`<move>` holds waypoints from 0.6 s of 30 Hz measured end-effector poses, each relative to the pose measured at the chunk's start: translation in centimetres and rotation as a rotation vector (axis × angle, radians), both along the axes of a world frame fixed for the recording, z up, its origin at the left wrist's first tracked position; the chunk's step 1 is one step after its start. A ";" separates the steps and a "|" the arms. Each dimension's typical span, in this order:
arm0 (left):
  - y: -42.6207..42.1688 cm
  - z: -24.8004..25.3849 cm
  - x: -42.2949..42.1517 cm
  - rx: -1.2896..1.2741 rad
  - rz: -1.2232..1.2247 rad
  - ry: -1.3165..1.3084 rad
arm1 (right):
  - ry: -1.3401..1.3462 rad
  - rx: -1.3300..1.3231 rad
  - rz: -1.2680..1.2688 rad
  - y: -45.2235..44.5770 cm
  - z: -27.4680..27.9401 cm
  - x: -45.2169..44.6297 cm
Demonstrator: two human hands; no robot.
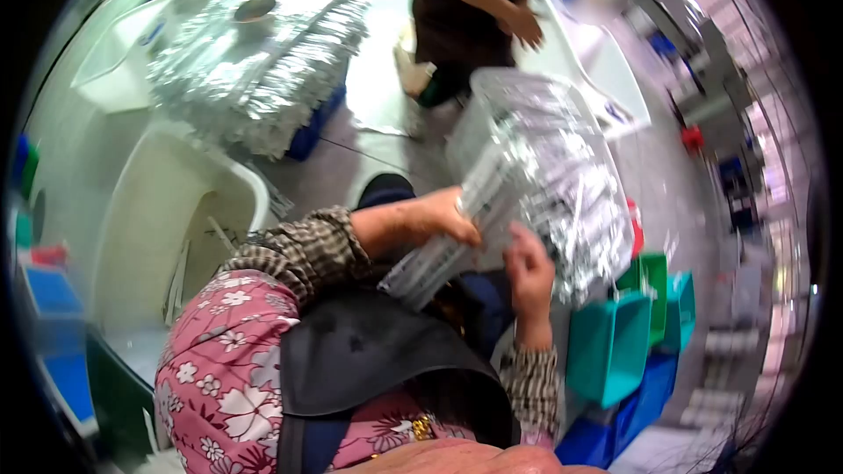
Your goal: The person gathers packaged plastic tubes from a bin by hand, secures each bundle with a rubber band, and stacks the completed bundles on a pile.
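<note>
My left hand (pixel 446 216) is wrapped round a bundle of long, flat, shiny clear-and-silver strips (pixel 428 269), tilted in front of my black apron (pixel 360 355). Just right of the bundle is my right hand (pixel 530 270), raised, its index finger out and the others loosely bent. I see nothing in it, though it is slightly blurred. Beyond both hands stands a translucent bin (pixel 474 118) heaped with similar silvery packets (pixel 571 197). The bundle's upper end lies against the near side of this heap, and I cannot tell whether they touch.
Left of me is a deep white tub (pixel 132 202) with a few thin strips inside. A large stack of silvery packets (pixel 263 57) carries a tape roll (pixel 255 13). Teal bins (pixel 606 347) stand at right. Another person (pixel 465 13) stands ahead beside a white tub (pixel 615 70).
</note>
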State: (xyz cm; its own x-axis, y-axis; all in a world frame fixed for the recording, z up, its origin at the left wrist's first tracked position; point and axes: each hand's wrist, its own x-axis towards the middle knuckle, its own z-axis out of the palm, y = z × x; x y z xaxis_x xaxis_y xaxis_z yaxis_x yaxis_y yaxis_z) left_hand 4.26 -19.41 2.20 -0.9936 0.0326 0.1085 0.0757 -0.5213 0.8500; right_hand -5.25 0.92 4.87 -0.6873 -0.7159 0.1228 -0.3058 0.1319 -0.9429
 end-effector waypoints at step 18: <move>0.1 -0.4 -0.3 -0.046 -0.112 0.137 | 0.989 0.067 -0.242 -4.8 0.4 -5.4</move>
